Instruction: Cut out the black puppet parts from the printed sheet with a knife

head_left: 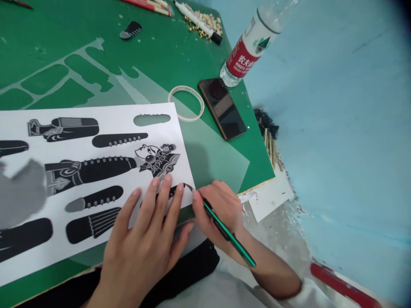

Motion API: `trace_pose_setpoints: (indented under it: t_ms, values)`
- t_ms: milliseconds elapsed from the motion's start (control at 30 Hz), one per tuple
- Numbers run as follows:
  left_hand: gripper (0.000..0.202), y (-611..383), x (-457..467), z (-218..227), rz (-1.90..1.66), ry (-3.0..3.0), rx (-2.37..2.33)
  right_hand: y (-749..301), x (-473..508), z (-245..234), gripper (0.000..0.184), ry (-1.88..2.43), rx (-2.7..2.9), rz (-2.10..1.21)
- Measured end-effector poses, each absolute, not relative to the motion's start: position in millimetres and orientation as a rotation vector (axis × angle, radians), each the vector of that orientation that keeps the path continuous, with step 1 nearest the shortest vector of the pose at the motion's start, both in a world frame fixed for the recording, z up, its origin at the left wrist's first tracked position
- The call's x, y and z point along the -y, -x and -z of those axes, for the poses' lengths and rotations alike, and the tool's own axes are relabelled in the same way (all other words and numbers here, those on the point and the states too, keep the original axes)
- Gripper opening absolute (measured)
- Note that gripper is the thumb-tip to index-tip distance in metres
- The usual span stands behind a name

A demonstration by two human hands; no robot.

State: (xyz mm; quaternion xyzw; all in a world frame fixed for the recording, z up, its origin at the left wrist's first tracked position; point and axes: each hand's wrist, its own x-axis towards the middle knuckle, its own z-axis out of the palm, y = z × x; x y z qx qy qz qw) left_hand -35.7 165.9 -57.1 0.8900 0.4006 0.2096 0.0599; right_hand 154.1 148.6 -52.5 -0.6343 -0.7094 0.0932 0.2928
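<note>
A white paper sheet printed with black puppet-part shapes lies on a green cutting mat. My left hand lies flat on the sheet's lower right corner, fingers spread and pressing it down. My right hand is closed on a green craft knife. The knife's tip touches the sheet's right edge just beside my left fingertips. A translucent film lies under the paper.
A black phone, a ring of tape and a water bottle with a red label sit at the mat's right side. A marker, wooden bits and pencils lie at the far edge. Wooden sticks rest beside the mat.
</note>
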Motion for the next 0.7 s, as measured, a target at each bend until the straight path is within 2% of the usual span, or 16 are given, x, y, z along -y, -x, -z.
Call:
trace_pose_setpoints:
  t_ms: [700]
  values:
    - [0.065,34.6,-164.5,56.9,-0.632,-2.659,-1.223,-152.9,-143.6,53.5,0.029,1.698,1.95,-0.209]
